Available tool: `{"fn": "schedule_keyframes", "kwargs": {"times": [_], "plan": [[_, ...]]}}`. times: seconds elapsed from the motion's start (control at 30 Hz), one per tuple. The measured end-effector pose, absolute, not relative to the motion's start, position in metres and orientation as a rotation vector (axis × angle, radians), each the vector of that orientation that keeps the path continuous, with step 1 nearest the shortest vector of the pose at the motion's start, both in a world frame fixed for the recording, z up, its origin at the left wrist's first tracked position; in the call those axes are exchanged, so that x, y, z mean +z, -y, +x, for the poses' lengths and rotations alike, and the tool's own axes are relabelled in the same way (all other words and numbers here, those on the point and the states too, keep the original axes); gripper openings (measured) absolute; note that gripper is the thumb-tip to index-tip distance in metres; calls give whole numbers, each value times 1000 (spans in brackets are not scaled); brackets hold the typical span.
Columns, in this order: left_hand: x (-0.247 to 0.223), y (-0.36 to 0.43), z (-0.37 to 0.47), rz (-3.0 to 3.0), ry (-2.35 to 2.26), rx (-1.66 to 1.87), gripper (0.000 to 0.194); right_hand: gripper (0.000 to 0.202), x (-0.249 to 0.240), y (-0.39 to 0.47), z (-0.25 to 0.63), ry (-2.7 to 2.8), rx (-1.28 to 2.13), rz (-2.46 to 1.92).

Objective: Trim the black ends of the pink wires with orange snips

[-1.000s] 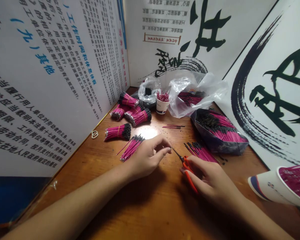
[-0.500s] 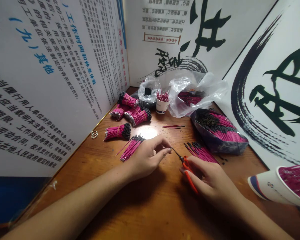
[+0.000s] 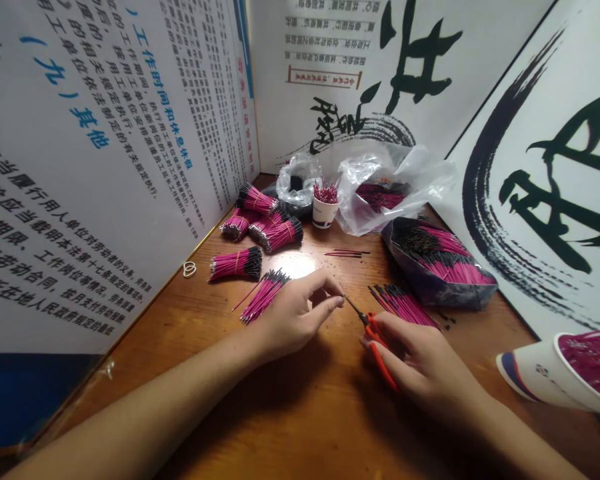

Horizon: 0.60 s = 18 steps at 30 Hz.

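Note:
My left hand [image 3: 300, 313] is closed in a pinch at the middle of the table; what its fingertips hold is too small to make out. My right hand [image 3: 413, 350] grips the orange handles of small scissors [image 3: 377, 337], whose dark, thin tip reaches the left fingertips. Behind my left wrist lies a loose pile of pink wires with black ends [image 3: 264, 297]. Another loose pile of pink wires [image 3: 403, 307] lies just behind my right hand. A few single wires [image 3: 347, 253] rest farther back.
Tied pink bundles [image 3: 236, 264] stand at the back left. Behind are a paper cup of wires [image 3: 325, 208] and a clear plastic bag [image 3: 360, 193]. A dark bag of wires [image 3: 445, 293] and a tilted large cup [image 3: 540, 373] are on the right. Printed boards [image 3: 330, 113] surround the table [image 3: 280, 427].

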<state>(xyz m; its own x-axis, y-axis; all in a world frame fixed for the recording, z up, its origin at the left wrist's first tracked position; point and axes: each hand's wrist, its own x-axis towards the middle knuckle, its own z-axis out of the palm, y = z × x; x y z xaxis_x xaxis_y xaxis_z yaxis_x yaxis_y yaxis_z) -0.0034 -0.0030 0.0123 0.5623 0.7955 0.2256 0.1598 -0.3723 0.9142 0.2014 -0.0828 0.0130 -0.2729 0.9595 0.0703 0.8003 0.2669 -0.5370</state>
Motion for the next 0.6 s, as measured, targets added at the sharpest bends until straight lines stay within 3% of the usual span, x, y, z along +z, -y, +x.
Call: {"fn": "schedule_keyframes", "kwargs": {"times": [0.6], "plan": [[8, 1, -5, 1946, -761, 839, 10, 19, 17, 83, 203, 2155, 538, -1602]]}}
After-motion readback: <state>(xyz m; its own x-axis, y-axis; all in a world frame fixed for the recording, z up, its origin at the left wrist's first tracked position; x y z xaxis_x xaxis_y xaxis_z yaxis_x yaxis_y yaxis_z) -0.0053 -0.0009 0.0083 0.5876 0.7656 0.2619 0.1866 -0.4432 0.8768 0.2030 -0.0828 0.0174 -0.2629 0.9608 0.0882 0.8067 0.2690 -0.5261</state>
